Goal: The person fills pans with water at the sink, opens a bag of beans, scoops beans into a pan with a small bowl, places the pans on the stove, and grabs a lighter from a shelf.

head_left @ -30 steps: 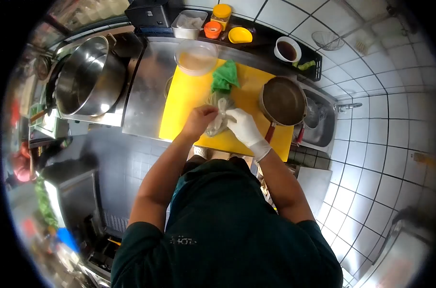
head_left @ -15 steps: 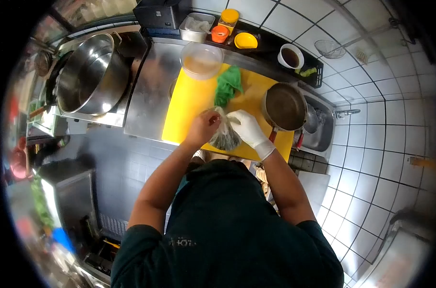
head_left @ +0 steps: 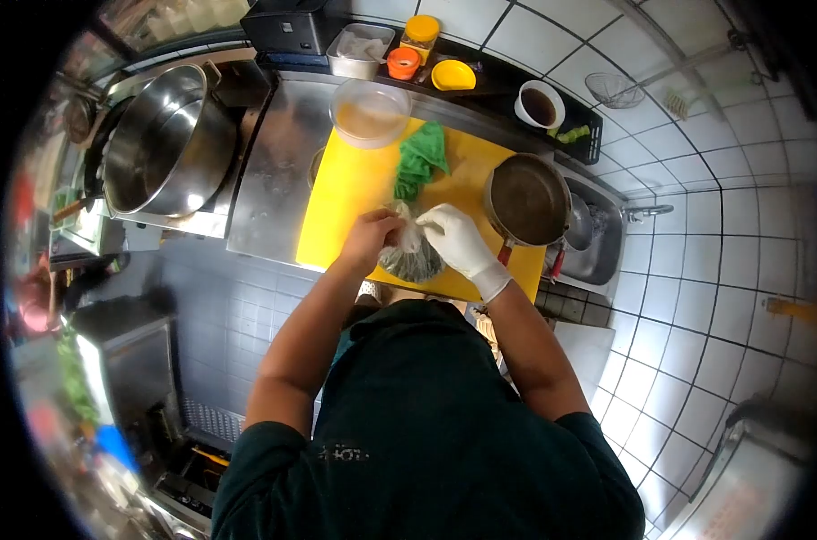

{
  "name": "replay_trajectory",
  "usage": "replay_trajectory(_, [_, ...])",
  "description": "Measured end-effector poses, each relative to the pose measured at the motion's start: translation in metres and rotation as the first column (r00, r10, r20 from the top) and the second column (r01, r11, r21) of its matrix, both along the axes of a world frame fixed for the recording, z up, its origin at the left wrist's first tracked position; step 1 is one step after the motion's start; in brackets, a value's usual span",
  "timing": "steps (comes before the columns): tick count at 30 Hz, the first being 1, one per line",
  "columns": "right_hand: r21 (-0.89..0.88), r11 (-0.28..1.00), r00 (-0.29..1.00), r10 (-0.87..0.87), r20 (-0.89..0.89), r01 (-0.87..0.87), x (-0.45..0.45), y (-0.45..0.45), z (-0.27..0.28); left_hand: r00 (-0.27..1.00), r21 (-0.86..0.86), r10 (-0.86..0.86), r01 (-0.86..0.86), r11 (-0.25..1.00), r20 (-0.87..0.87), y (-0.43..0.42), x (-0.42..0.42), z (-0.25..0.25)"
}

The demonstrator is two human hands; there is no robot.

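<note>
Since the left hand (head_left: pixel 370 239) and gloved right hand (head_left: pixel 462 243) pinch the thin bag (head_left: pixel 413 263) between nearly closed fingers, it could slip, spilling over the six o'clock edge of the board (head_left: pixel 336 202).

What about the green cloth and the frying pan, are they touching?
Apart. The head view shows a strip of yellow board between the green cloth and the frying pan.

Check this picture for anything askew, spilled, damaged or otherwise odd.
No spill or damage shows clearly. Mildly odd: the right hand is gloved while the left hand is bare, and a crumpled green cloth lies on the yellow board, close to the plastic bag both hands hold.
</note>
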State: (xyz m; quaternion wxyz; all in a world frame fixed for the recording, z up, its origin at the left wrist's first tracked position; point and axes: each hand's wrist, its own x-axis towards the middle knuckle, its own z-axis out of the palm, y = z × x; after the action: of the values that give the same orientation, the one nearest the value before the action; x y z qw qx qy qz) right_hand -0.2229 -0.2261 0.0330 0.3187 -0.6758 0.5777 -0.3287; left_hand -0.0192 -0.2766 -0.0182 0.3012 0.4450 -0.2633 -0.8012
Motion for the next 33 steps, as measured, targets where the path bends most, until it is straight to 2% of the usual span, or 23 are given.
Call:
replay_trajectory(3, [0.053, 0.991, 0.986, -0.128, 0.102, 0.123, 0.013, 0.002, 0.022, 1.0, -0.014, -0.001, 0.0, 1.0, -0.027, 0.0, 0.002, -0.008])
replay_trajectory(6, [0.0, 0.996, 0.994, -0.093, -0.05, 0.093, 0.015, 0.003, 0.009, 0.999, -0.1, -0.015, 0.02, 0.995, 0.052, 0.004, -0.005, 0.01])
replay_trajectory(9, [0.031, 0.997, 0.993, -0.065, -0.103, 0.069, 0.014, 0.006, -0.013, 0.986, -0.196, -0.073, 0.101, 0.975, 0.149, 0.007, -0.011, 0.016])
replay_trajectory(18, [-0.064, 0.985, 0.987, -0.161, 0.013, 0.161, 0.017, 0.01, -0.003, 0.998, 0.014, 0.053, -0.054, 0.998, 0.045, 0.01, -0.014, 0.01])
replay_trajectory(22, [-0.191, 0.963, 0.973, -0.212, -0.091, 0.192, 0.026, 0.011, -0.001, 0.983, -0.13, -0.033, 0.057, 0.99, 0.179, 0.012, -0.017, 0.026])
replay_trajectory(25, [-0.072, 0.986, 0.972, -0.164, -0.17, 0.153, 0.026, 0.011, 0.001, 0.98, -0.185, -0.042, 0.078, 0.98, 0.194, 0.01, -0.017, 0.027])
replay_trajectory(27, [-0.083, 0.99, 0.986, -0.124, -0.108, 0.115, 0.02, 0.011, -0.005, 0.979, -0.185, -0.04, 0.078, 0.98, 0.198, 0.007, -0.017, 0.026])
replay_trajectory(30, [-0.055, 0.998, 1.0, -0.015, 0.017, 0.016, 0.009, 0.012, -0.003, 0.99, -0.063, -0.034, 0.043, 0.997, 0.139, 0.002, -0.013, 0.02])
replay_trajectory(33, [-0.065, 0.998, 0.995, 0.03, 0.096, -0.023, 0.005, 0.013, -0.008, 1.0, 0.028, -0.015, 0.015, 1.0, 0.001, 0.003, -0.01, -0.023])
